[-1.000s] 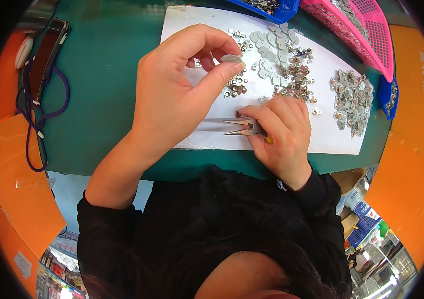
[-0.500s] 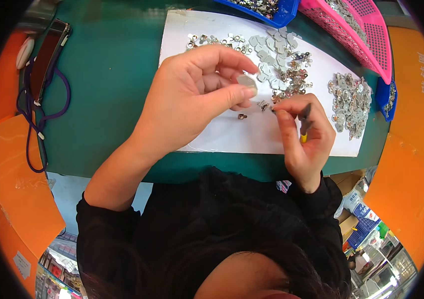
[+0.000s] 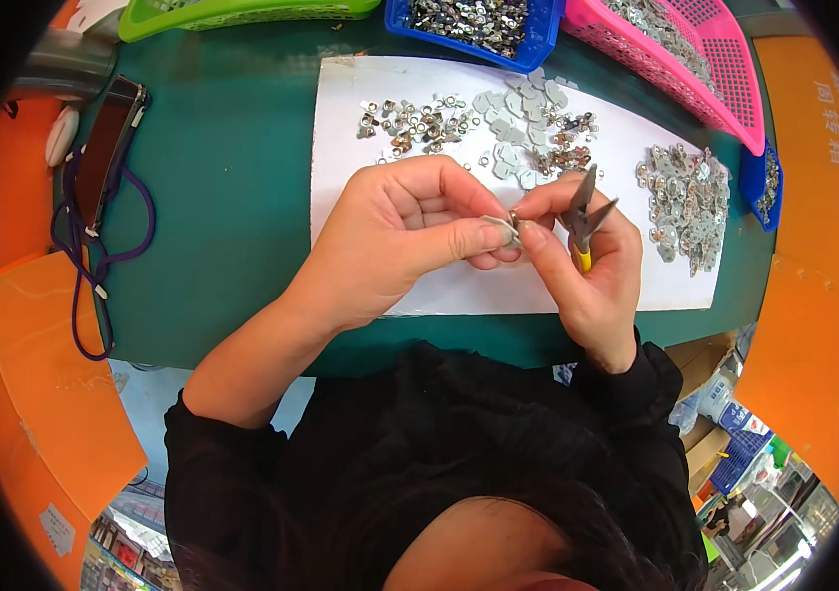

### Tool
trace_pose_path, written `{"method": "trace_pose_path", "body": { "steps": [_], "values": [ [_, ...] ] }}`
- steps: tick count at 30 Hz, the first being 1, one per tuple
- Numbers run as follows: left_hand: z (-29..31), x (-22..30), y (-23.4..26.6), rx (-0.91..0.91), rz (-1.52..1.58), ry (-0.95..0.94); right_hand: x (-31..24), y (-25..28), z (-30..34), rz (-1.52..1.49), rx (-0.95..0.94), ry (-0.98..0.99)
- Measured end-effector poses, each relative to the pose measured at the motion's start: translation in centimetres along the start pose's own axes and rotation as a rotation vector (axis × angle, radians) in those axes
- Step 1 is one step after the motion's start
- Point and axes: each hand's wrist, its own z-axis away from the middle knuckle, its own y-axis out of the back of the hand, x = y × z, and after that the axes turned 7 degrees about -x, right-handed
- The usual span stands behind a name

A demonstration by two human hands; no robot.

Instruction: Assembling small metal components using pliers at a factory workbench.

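Observation:
My left hand (image 3: 380, 236) pinches a small flat grey plate (image 3: 501, 228) between thumb and fingertips. Against it, my right hand (image 3: 587, 281) presses a tiny metal part with its thumb and index finger; the fingers hide most of that part. Pliers (image 3: 587, 209) with a yellow handle are tucked in the same right hand, their pointed jaws spread and facing away from me. Both hands meet over a white board (image 3: 459, 286). Beyond them lie loose grey plates (image 3: 523, 108), small ring-shaped metal fittings (image 3: 419, 123) and darker metal bits (image 3: 567, 158).
Assembled-looking metal pieces (image 3: 685, 202) are heaped on the board's right. Past it stand a blue tray (image 3: 542, 54) of small parts, a pink basket (image 3: 651, 79) and a green basket (image 3: 252, 14). At left on the green table (image 3: 217, 197) lies a phone (image 3: 109, 148) with a purple cord.
My right hand has moved left and up to my left hand, bringing its small part against the grey plate. The view has shifted, showing more of the table's far side.

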Motion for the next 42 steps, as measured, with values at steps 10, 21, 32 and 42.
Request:
{"method": "trace_pose_path", "body": {
  "steps": [10,21,32,42],
  "values": [
    [0.2,-0.6,-0.8,0.048,-0.317,-0.201,-1.2,1.2,0.0,0.174,-0.124,0.005],
    [-0.1,-0.9,-0.2,0.039,-1.045,-0.791,-2.0,0.2,-0.2,-0.496,-0.075,-0.228],
    [-0.1,-0.4,0.1,-0.094,-1.162,-0.906,-1.0,0.4,0.6,-0.545,-0.11,-0.274],
    [-0.2,-0.9,0.2,0.02,-1.069,-0.884,-1.6,1.0,0.1,0.171,-0.087,0.118]
  ]
}}
